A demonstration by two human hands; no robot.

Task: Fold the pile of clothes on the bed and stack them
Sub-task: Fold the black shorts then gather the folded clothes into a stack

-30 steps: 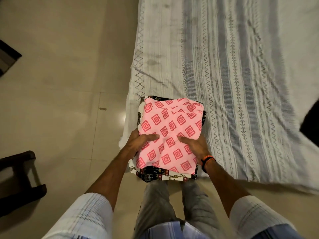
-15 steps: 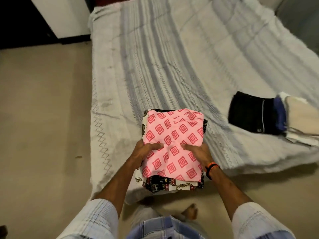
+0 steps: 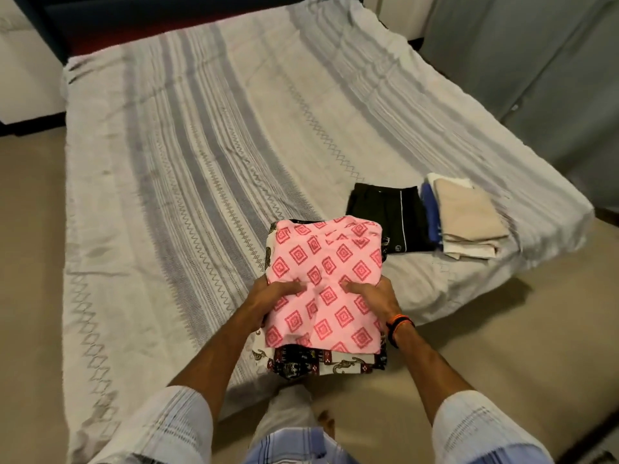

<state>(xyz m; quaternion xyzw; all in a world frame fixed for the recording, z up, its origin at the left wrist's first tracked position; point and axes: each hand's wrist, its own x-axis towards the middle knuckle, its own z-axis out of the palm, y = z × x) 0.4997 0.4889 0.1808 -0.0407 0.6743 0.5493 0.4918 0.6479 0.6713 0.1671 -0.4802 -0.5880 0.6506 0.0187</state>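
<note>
Two hands on one small stack: my left hand [image 3: 272,293] and right hand [image 3: 374,294] each grip a side of the folded pink cotton garment with red diamond print [image 3: 324,285], thumbs pressed on top, fingers curled under the edges. Below it sits a folded black-and-cream patterned cloth [image 3: 315,362], carried with it. The stack is held over the near edge of the white bed sheet with grey woven stripes [image 3: 187,169]; I cannot tell whether its underside touches the mattress.

Handling, my estimate: light, soft, limp. No stiffness, so layers will slide or sag if gripped at one point. Best hold is both side edges, low, fingers under the bottom piece, thumbs clamping the top.

Destination, likely: the folded black shorts with white piping [image 3: 388,217] and the folded beige-and-white pile with a blue piece [image 3: 465,217], lying just beside each other on the bed's right side.

Change from one second ago: the stack then lay flat at the sheet's left edge; it now sits further right, close to the black shorts. The view has swung up, and both folded piles have come into sight. Grip unchanged.
</note>
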